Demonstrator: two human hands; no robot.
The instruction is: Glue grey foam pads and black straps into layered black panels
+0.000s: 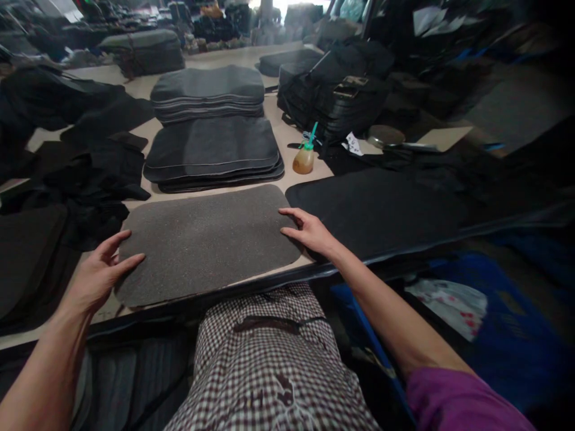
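Observation:
A grey rounded panel (211, 242) lies flat at the table's front edge. My left hand (104, 269) is at its left end, with thumb and fingers apart and the thumb resting over the panel. At the right end, my right hand (309, 232) touches the panel with its fingertips, thumb and fingers also spread. Just behind lies a stack of black panels (213, 146), and behind that a second stack with a greyer top (206, 87). A dark panel (368, 206) lies to the right, beside the grey one.
A small bottle with a green spout (303, 160) stands behind the panels. Black bags (336, 90) are piled at the back right. Black fabric pieces (99, 173) cover the left side. Below the table's right edge is a blue crate (507, 311).

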